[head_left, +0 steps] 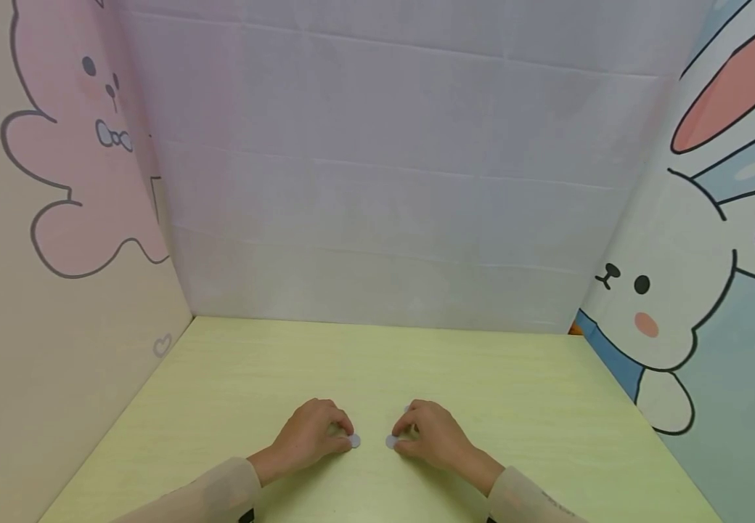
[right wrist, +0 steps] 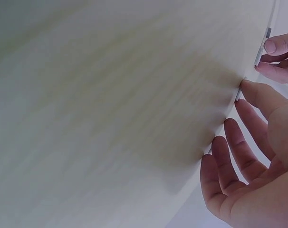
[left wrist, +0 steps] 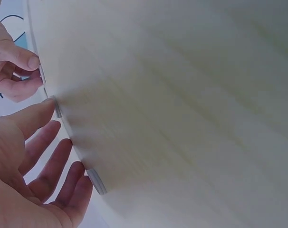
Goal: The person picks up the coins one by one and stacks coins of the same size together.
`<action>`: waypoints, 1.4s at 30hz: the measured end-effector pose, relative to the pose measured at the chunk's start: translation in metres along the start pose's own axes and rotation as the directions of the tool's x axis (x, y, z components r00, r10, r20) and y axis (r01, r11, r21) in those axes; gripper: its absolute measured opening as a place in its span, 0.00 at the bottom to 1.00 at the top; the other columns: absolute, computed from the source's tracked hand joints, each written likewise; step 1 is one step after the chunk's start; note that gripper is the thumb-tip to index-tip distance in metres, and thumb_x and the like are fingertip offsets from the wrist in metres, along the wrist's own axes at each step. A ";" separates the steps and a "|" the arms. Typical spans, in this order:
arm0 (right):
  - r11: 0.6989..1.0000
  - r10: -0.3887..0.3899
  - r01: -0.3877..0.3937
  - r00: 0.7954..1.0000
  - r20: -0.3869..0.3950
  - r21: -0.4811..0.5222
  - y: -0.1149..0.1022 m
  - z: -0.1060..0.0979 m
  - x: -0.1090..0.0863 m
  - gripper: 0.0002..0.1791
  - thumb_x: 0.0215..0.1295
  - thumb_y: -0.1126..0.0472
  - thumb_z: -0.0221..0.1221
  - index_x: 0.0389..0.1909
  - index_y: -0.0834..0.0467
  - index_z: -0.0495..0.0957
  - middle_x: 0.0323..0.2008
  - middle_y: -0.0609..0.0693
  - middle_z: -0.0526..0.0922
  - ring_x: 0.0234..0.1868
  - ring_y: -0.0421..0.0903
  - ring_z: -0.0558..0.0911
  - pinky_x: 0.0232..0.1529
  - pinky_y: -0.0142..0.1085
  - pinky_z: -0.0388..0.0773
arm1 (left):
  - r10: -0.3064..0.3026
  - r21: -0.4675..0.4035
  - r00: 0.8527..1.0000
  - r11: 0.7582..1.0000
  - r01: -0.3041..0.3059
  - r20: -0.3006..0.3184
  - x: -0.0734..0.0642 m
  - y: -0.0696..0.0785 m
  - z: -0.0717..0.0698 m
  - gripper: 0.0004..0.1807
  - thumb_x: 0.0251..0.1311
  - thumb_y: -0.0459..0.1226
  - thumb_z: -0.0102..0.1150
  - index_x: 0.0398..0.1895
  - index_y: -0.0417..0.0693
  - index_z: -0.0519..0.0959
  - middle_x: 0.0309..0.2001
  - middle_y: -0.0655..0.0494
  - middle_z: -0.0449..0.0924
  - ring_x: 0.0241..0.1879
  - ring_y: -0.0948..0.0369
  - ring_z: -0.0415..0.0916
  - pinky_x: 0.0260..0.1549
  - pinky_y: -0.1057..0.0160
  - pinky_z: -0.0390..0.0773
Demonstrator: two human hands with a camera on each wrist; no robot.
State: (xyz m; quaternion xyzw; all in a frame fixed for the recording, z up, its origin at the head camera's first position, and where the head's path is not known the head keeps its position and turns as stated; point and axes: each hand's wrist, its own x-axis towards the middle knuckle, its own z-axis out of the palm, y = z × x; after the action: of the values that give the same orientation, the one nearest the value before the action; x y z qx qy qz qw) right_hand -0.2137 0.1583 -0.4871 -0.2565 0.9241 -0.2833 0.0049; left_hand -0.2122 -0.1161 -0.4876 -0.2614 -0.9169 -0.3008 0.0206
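Two small light-grey discs lie close together near the middle of the table, one at each hand. My left hand [head_left: 312, 436] pinches the left disc [head_left: 354, 440] by its edge with thumb and fingers. The right hand [head_left: 435, 436] pinches the other disc [head_left: 391, 441] in the same way. A further grey disc [head_left: 407, 409] shows partly behind the right hand's fingers. In the left wrist view, a thick grey disc or small stack [left wrist: 97, 181] stands against the table by the left hand's outer fingertips. The right wrist view shows the right hand's disc [right wrist: 238, 93] edge-on.
The pale yellow table [head_left: 377, 370] is bounded by a white cloth wall [head_left: 377, 181] at the back. Side walls rise left and right, one with a pink cartoon figure [head_left: 90, 167], the other with a white rabbit [head_left: 665, 290].
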 end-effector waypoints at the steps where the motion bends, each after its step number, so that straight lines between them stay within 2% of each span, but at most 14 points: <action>1: 1.000 0.000 0.000 1.000 0.001 -0.001 0.000 0.000 0.000 0.07 0.60 0.54 0.78 0.36 0.50 0.92 0.35 0.39 0.81 0.34 0.37 0.73 0.36 0.31 0.72 | 0.001 0.004 1.000 1.000 -0.001 0.001 0.000 0.000 0.000 0.08 0.55 0.44 0.82 0.35 0.56 0.91 0.38 0.65 0.87 0.40 0.61 0.78 0.41 0.61 0.77; 8: 1.000 0.001 -0.001 1.000 0.000 -0.017 0.000 0.000 -0.001 0.06 0.61 0.53 0.77 0.36 0.49 0.92 0.35 0.39 0.82 0.34 0.37 0.73 0.36 0.32 0.72 | 0.017 0.038 1.000 0.999 -0.018 0.014 0.005 0.002 0.006 0.12 0.55 0.47 0.82 0.39 0.55 0.91 0.37 0.66 0.86 0.40 0.61 0.79 0.42 0.60 0.79; 17: 1.000 -0.004 0.004 1.000 0.001 -0.024 0.003 0.003 -0.001 0.06 0.60 0.55 0.78 0.36 0.49 0.93 0.36 0.40 0.83 0.34 0.38 0.74 0.37 0.32 0.72 | 0.037 0.051 0.999 0.998 -0.038 0.017 0.015 0.016 0.016 0.12 0.52 0.44 0.84 0.39 0.55 0.92 0.38 0.64 0.87 0.39 0.62 0.78 0.40 0.61 0.79; 26: 1.000 -0.017 0.017 1.000 0.003 -0.014 0.003 0.005 0.000 0.05 0.60 0.56 0.78 0.35 0.50 0.93 0.36 0.40 0.83 0.34 0.39 0.75 0.36 0.32 0.72 | 0.054 0.060 0.999 0.997 -0.055 0.006 0.018 0.027 0.022 0.12 0.53 0.43 0.84 0.39 0.53 0.92 0.39 0.62 0.88 0.40 0.61 0.78 0.42 0.60 0.80; 42: 0.999 -0.016 0.016 1.000 0.001 -0.041 0.003 0.005 -0.003 0.05 0.59 0.58 0.78 0.35 0.51 0.93 0.36 0.40 0.85 0.34 0.38 0.76 0.36 0.31 0.72 | 0.064 0.057 0.998 0.996 -0.064 0.002 0.023 0.029 0.036 0.11 0.52 0.42 0.84 0.38 0.55 0.93 0.38 0.64 0.88 0.38 0.63 0.77 0.40 0.63 0.79</action>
State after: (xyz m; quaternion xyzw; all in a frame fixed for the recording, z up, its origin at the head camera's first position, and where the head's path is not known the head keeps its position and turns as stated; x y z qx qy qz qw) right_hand -0.2117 0.1589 -0.4935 -0.2640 0.9276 -0.2643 -0.0024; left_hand -0.2132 -0.0649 -0.4972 -0.2899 -0.9163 -0.2738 0.0376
